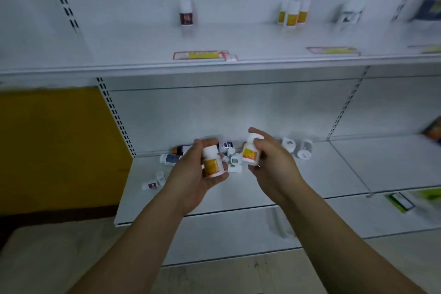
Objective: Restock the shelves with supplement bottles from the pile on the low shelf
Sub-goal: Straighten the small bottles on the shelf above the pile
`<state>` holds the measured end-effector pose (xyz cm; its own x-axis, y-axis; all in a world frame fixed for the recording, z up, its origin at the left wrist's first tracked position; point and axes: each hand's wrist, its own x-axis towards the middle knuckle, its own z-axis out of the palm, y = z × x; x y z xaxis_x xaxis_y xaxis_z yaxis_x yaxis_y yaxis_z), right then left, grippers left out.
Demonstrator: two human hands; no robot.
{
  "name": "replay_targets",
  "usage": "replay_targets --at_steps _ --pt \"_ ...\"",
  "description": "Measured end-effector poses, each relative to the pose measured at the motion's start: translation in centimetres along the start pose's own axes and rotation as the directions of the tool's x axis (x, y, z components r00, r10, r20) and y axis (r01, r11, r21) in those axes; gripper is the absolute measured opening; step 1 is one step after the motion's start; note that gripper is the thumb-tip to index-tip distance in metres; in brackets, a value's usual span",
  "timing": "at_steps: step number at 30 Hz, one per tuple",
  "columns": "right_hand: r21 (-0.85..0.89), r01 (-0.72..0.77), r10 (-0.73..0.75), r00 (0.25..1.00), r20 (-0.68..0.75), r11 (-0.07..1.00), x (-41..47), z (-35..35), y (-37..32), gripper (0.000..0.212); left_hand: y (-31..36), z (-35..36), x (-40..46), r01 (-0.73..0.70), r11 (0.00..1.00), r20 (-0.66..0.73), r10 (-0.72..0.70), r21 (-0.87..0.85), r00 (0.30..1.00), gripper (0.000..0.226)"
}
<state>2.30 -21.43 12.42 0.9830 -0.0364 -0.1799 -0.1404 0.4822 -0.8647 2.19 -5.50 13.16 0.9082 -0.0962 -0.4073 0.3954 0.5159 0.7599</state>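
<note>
Left hand [200, 174] fingers curled around a white plastic bottle with yellow-orange label [212, 162]; right hand [269, 162] clamps a matching white yellow-labelled bottle [250, 151]. Both held above the low white metal shelf [298, 181], over the pile of scattered bottles [232, 157] (blurred).

Two yellow-label bottles [212, 162] [250, 151] gripped, one per hand; three more [291, 14] on the shelf above.

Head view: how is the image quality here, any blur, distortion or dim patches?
Head view: upper-shelf bottles and right-edge packages are motion-smeared; shelf edges bow from the wide lens; lighting is dim, corners darker; the bottle in the left hand and the one in the right hand stay fairly sharp.
</note>
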Motion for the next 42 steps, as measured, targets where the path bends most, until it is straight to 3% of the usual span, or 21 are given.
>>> replay_targets --at_steps 3,8,14,20,23,27,32,38,42 --pt "0.086 0.031 -0.04 0.994 0.102 0.996 -1.7 -1.3 -5.1 0.029 1.1 4.1 -3.3 -0.074 0.997 0.206 0.074 -0.007 0.976 0.03" --pt "0.244 0.013 -0.079 0.962 0.261 0.97 -3.1 -4.4 -13.6 0.031 2.3 11.9 -6.1 -0.319 0.944 0.412 0.259 0.083 0.874 0.036" --pt "0.045 0.284 -0.284 0.907 0.312 0.958 -3.0 -6.9 -21.7 0.036 3.8 19.6 -6.6 -0.516 0.837 0.496 0.373 0.186 0.784 0.038" --pt "-0.168 0.401 -0.345 0.894 0.287 0.9 1.1 -6.5 -26.9 0.027 7.4 24.5 -3.7 -0.668 0.555 0.454 0.49 0.496 0.744 0.047" --pt "-0.404 0.466 -0.386 0.883 0.267 0.787 5.2 -6.0 -28.4 0.025 9.9 25.5 -0.2 -0.664 0.364 0.448 0.521 0.654 0.727 0.043" --pt "-0.618 0.444 -0.389 0.892 0.232 0.649 11.3 -5.6 -30.1 0.025 12.1 26.1 5.9 -0.57 0.133 0.456 0.467 0.811 0.757 0.045" --pt "-0.84 0.354 -0.311 0.921 0.236 0.411 17.1 -6.3 -30.1 0.033 12.7 26.5 11.8 -0.559 0.074 0.47 0.457 0.826 0.755 0.047" --pt "-0.902 0.403 -0.287 0.892 0.35 0.153 22.0 -5.7 -31.1 0.038 13.5 27.8 15.6 -0.523 -0.081 0.495 0.474 0.848 0.728 0.054" --pt "-0.904 0.418 -0.269 0.884 0.382 0.088 24.3 -5.5 -31.6 0.042 13.8 28.4 17.0 -0.479 -0.114 0.467 0.495 0.871 0.733 0.049"
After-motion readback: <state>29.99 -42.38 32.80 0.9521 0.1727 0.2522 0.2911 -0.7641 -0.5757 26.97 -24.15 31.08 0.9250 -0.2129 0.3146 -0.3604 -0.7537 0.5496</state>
